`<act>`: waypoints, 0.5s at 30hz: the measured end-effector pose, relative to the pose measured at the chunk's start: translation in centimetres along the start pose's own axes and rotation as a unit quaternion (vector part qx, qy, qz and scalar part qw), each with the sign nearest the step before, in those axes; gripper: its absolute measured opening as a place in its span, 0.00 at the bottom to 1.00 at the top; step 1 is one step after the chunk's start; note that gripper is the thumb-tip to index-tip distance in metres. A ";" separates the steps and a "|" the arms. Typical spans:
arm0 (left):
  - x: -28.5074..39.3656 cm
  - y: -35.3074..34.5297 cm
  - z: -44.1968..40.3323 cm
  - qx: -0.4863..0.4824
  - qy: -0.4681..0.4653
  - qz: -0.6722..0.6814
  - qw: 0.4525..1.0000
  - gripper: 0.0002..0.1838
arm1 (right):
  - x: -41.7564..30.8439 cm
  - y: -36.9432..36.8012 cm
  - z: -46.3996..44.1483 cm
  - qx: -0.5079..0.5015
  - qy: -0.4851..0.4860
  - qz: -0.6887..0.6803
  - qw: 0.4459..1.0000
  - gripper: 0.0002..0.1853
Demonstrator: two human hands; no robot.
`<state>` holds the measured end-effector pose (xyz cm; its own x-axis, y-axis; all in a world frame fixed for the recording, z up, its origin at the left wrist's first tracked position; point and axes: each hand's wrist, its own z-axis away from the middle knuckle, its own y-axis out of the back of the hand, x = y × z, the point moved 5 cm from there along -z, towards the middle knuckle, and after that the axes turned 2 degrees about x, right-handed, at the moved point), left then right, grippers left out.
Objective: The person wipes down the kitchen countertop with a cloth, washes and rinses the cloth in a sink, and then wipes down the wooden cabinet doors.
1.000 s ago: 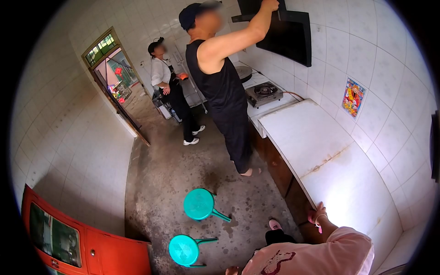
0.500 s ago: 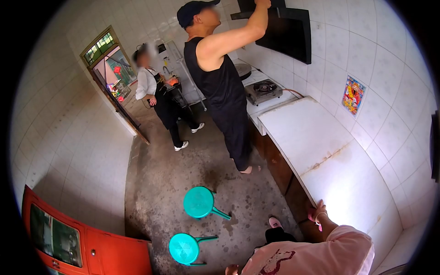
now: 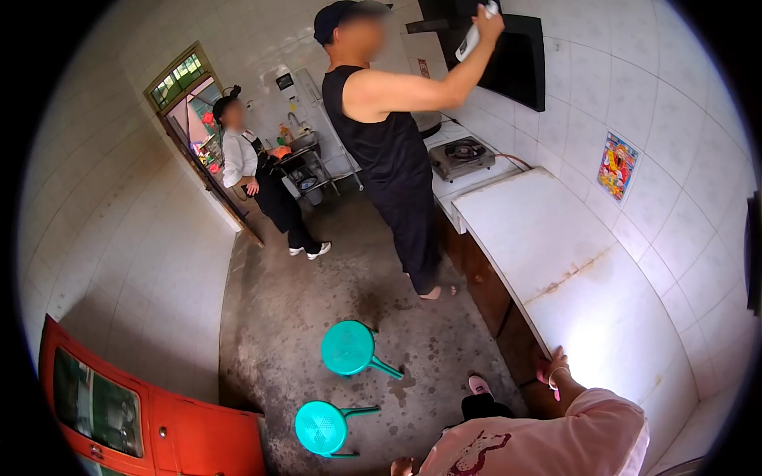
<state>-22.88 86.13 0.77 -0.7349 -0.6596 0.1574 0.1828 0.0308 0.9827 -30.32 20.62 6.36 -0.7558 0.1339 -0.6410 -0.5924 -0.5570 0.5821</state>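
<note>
As the white counter (image 3: 508, 206) runs from about 2 to 5 o'clock in the head view, it is the largest thing beside the person in the pink top (image 3: 516, 448), and it is what the right hand (image 3: 553, 362) touches. The red cabinet (image 3: 202, 436) stands at 8 o'clock, well apart from both hands. At 12 o'clock stands a co-worker in dark clothes (image 3: 385, 163), near the black hood (image 3: 520, 75) at 1 o'clock; at 10 o'clock is a second co-worker in an apron (image 3: 278, 202).

Smaller are the nearer green stool (image 3: 321, 428) and the farther green stool (image 3: 349, 349), both between 6 and 7 o'clock. The stove (image 3: 462, 160) sits between 1 and 2 o'clock, and the first co-worker holds a white bottle (image 3: 468, 46) near the hood.

At 4 o'clock, the right hand rests at the counter's front edge; whether its fingers curl around this edge, one cannot tell. At 6 o'clock, the left hand (image 3: 402, 466) is cut by the border, so its state cannot be told either.

For a good support, the right hand should probably press lightly, with spread fingers, on the near side of the brown seam (image 3: 567, 274), where the surface may be uneven. It seems wise to put the weight mostly on the feet.
</note>
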 end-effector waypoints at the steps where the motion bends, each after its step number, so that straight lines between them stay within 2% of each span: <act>1: -0.4 -2.3 -0.6 -0.169 0.074 0.078 0.980 0.21 | 0.4 -0.3 -0.3 -0.028 -0.024 -0.070 0.997 0.51; 2: 0.1 -1.9 -0.7 -0.307 0.151 0.116 0.933 0.20 | 0.1 -0.2 0.0 -0.028 -0.023 -0.069 0.997 0.51; 4: 0.4 -1.0 -0.9 -0.302 0.154 0.123 0.933 0.20 | -1.0 0.4 1.0 0.018 0.031 0.126 0.991 0.56; 6: 0.5 -1.2 -0.7 -0.298 0.157 0.131 0.932 0.20 | -1.5 0.7 1.4 0.026 0.043 0.170 0.984 0.56; 8: 0.8 -1.2 -0.7 -0.232 0.109 0.113 0.960 0.20 | -1.9 0.7 1.9 0.032 0.054 0.215 0.975 0.55; 10: 0.7 -1.4 -0.7 -0.210 0.099 0.113 0.966 0.20 | -1.9 0.5 1.9 0.008 0.032 0.121 0.992 0.58; 11: 0.8 -1.3 -0.6 -0.185 0.087 0.113 0.972 0.20 | -2.3 1.2 2.1 0.007 0.031 0.122 0.992 0.58; 12: 0.8 -1.8 -0.4 -0.221 0.179 0.184 0.941 0.21 | -4.5 2.7 4.9 -0.055 -0.098 -0.106 0.988 0.58; 13: 1.0 -1.9 -0.2 -0.240 0.279 0.250 0.895 0.22 | -5.6 2.8 7.1 -0.112 -0.221 -0.326 0.912 0.58; 14: 1.4 -1.7 0.1 -0.244 0.376 0.299 0.843 0.22 | -4.5 2.2 6.2 -0.111 -0.223 -0.326 0.912 0.58; 15: 1.7 -1.1 0.0 -0.247 0.375 0.299 0.842 0.22 | -3.8 1.7 5.0 -0.078 -0.151 -0.206 0.964 0.55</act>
<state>-24.31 85.03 -0.01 0.1713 -0.9313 0.3214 0.7586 0.3328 0.5601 -29.81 23.28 12.27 -0.5256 0.5891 -0.6137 -0.8284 -0.5185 0.2119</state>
